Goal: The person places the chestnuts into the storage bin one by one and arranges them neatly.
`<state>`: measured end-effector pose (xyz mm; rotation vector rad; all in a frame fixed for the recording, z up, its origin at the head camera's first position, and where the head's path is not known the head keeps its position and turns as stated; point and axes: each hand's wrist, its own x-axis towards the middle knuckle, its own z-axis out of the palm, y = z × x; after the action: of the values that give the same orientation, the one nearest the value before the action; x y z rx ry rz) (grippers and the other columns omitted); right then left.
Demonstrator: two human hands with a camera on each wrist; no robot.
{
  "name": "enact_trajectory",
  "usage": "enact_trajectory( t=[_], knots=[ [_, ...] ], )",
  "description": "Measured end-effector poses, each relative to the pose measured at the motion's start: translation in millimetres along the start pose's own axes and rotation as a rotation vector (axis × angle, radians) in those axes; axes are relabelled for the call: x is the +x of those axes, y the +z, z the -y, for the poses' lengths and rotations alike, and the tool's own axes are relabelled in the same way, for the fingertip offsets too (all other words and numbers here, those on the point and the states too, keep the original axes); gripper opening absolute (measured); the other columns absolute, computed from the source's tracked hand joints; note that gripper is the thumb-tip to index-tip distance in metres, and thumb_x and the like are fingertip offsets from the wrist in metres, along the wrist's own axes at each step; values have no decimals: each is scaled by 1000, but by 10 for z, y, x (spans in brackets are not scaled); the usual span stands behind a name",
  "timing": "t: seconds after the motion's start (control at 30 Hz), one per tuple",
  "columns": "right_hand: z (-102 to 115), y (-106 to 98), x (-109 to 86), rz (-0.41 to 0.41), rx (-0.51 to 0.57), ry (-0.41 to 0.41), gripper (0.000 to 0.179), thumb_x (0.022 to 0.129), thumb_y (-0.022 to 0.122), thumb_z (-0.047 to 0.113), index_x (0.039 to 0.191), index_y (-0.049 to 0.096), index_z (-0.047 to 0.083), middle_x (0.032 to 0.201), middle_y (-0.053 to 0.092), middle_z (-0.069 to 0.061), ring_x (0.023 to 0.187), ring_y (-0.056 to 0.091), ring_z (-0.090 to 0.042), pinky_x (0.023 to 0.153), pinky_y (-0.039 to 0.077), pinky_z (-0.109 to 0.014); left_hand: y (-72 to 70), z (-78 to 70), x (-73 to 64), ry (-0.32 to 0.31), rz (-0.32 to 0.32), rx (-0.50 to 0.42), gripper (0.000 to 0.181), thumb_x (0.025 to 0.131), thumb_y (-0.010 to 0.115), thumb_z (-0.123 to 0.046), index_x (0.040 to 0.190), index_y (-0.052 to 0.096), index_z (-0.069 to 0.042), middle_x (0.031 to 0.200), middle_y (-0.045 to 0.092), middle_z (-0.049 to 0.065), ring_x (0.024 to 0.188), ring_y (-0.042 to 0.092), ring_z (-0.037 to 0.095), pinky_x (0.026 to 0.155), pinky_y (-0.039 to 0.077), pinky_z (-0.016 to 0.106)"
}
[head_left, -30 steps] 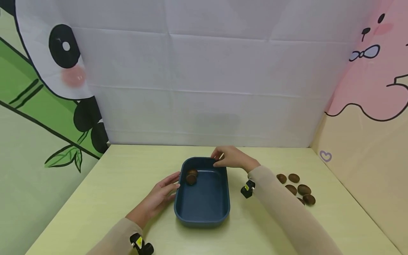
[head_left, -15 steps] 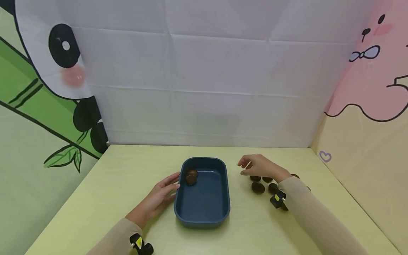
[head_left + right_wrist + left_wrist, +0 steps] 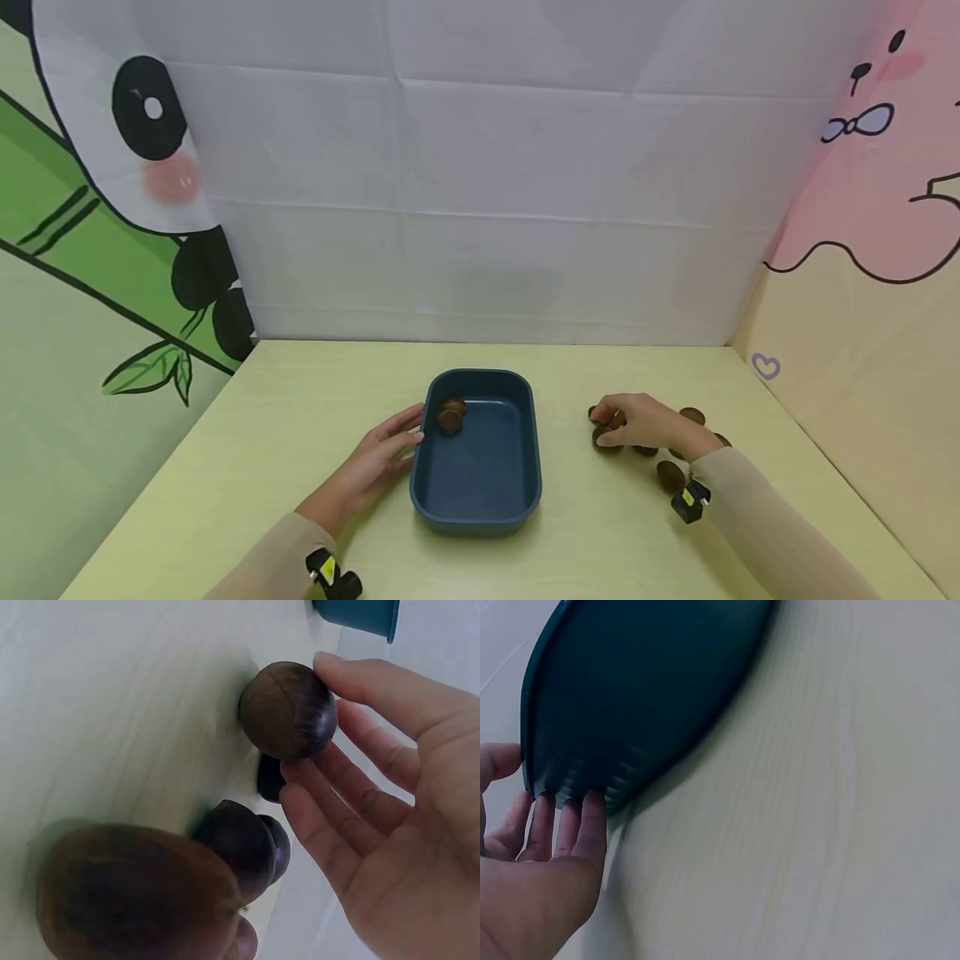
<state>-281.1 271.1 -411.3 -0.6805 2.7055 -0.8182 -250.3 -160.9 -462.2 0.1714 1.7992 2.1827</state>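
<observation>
Out to the right on the table, my right hand [image 3: 648, 423] has its thumb and fingers around a glossy brown chestnut [image 3: 285, 710], which still appears low at the table surface. Several other chestnuts [image 3: 671, 477] lie under and around that hand, some partly hidden by it. My left hand [image 3: 375, 458] rests its extended fingers against the left side of a dark blue rectangular container [image 3: 476, 527]. Seen from the left wrist, the fingertips [image 3: 592, 802] touch the container's outer wall. A few chestnuts [image 3: 450, 422] sit inside at its upper left.
The pale wood-grain table [image 3: 322, 392] carries everything. A white sheet [image 3: 480, 208] stands along its back edge, with cartoon-printed panels to the left and right. Small black cameras [image 3: 691, 502] are strapped at both wrists.
My right hand has moved from the container's far right rim over to the loose chestnuts and now grips one. The left hand and the container have stayed put.
</observation>
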Motion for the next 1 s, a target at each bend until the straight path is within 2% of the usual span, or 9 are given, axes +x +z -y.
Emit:
enact_trajectory(
  t=[0.23, 0.47, 0.73, 0.87, 1.0],
  knots=[
    [4, 25, -21, 30, -29, 25, 37, 82, 84, 19, 115, 68, 10, 104, 65, 4, 93, 57, -17, 82, 48, -39, -10, -2, 5, 2, 11, -4, 58, 102, 55, -10, 156, 33, -7, 159, 33, 14, 139, 41, 28, 110, 38, 48],
    [28, 38, -42, 40, -25, 29, 36, 82, 83, 15, 115, 68, 10, 106, 66, 4, 93, 57, -17, 81, 48, -39, -22, 5, 4, -1, 15, -3, 59, 102, 55, -10, 156, 33, -7, 159, 33, 14, 139, 41, 29, 109, 39, 47],
    [9, 13, -14, 64, -12, 12, 37, 85, 80, 17, 119, 68, 9, 108, 66, 5, 95, 57, -17, 83, 48, -40, -28, 15, 2, 4, 11, 3, 59, 102, 55, -11, 156, 33, -7, 159, 33, 14, 138, 42, 27, 108, 40, 46],
    [14, -27, 19, 70, -17, -19, 39, 86, 79, 20, 121, 67, 9, 110, 66, 4, 97, 59, -18, 85, 49, -41, -19, 11, 0, 1, 15, 1, 59, 102, 55, -11, 156, 33, -7, 159, 33, 14, 136, 44, 26, 107, 41, 44],
    [73, -91, 68, 77, -20, -59, 37, 87, 78, 20, 121, 67, 9, 106, 66, 5, 96, 60, -17, 86, 49, -42, -17, 4, -3, 9, 16, 6, 59, 102, 55, -10, 156, 32, -6, 159, 32, 15, 135, 45, 25, 106, 42, 43]
  ],
)
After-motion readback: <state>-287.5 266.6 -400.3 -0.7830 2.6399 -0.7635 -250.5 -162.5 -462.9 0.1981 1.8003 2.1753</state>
